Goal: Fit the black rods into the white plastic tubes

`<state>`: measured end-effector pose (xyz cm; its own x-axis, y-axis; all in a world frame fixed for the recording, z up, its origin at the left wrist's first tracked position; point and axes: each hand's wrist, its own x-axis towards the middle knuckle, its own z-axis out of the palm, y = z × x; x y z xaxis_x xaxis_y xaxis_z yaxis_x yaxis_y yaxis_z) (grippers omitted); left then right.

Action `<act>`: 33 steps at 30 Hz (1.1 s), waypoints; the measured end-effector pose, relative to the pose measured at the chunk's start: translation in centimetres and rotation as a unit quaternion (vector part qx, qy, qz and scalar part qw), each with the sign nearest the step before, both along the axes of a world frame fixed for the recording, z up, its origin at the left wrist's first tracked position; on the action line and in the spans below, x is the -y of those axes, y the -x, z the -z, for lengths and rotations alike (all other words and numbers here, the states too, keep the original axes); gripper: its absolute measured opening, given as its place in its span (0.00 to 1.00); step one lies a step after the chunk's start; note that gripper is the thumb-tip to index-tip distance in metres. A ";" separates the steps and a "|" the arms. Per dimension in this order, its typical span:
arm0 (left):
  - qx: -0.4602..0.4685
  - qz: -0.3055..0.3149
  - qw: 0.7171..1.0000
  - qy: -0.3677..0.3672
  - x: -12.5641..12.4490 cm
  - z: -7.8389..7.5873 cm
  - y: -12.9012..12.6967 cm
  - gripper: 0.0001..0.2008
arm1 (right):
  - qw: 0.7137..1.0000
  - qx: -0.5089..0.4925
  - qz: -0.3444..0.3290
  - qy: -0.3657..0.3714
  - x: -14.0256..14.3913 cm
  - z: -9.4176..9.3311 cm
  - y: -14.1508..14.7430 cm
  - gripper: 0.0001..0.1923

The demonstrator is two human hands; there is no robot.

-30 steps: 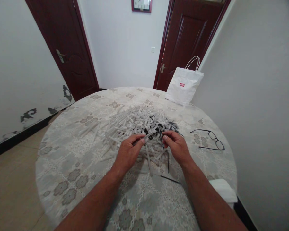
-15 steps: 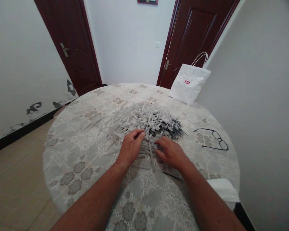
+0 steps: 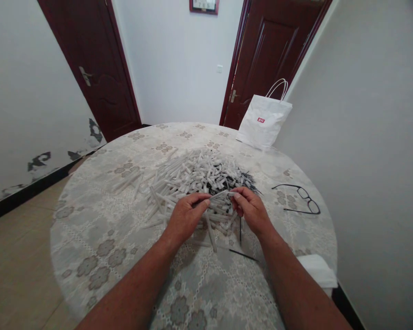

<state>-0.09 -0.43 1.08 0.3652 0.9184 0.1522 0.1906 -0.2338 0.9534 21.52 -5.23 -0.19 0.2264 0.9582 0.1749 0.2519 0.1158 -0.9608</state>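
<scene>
My left hand (image 3: pixel 190 213) pinches a thin whitish pen barrel (image 3: pixel 219 194) between thumb and fingers. Close beside it, my right hand (image 3: pixel 250 207) has its thumb and forefinger closed on a small white pen cap (image 3: pixel 231 193) at the barrel's far end; whether the two parts touch I cannot tell. A thin black rod (image 3: pixel 240 231), like a pen refill, shows below my right fingers; I cannot tell if they hold it. Under and beyond both hands lies a heap of white pen barrels and caps (image 3: pixel 196 172), with dark thin pieces (image 3: pixel 249 181) on its right side.
A patterned cloth covers the round table (image 3: pixel 124 270). Another black rod (image 3: pixel 244 255) lies near me. To the right are eyeglasses (image 3: pixel 308 199) and a folded white item (image 3: pixel 317 270). A white paper bag (image 3: pixel 264 121) stands at the back right edge.
My right hand has risen from the pile and now pinches a small white piece against the end of the barrel in my left hand. The view has shifted slightly.
</scene>
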 end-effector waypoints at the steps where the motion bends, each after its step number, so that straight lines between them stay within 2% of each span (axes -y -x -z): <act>1: 0.000 0.011 1.000 -0.001 0.0 0.0 0.0 0.15 | 1.000 -0.021 -0.003 -0.003 0.1 -0.2 0.1 0.13; 8: -0.012 0.015 1.000 -0.008 0.1 0.2 -0.1 0.15 | 0.994 -0.100 0.028 -0.039 0.0 -0.1 -0.1 0.13; 12: -0.012 0.041 0.999 0.001 0.1 0.1 0.0 0.15 | 0.998 -0.057 -0.018 -0.020 0.2 -0.2 -0.2 0.12; 19: -0.036 0.069 0.997 0.022 0.0 -0.1 0.1 0.15 | 0.994 0.014 -0.107 0.019 0.6 -1.6 -1.0 0.12; 27: -0.067 0.042 0.997 0.008 0.0 -0.1 -0.3 0.14 | 0.990 -0.068 -0.105 0.061 0.2 -1.4 -0.7 0.14; 33: -0.082 0.048 0.995 -0.005 -0.6 0.3 0.1 0.14 | 0.986 -0.102 -0.100 0.084 -0.3 -0.3 -0.1 0.13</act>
<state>-0.15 0.19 0.77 0.4715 0.8770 0.0923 0.3206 -0.2680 0.9085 21.66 -4.92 0.07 0.0441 0.9988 -0.0189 0.0402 -0.0207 -0.9990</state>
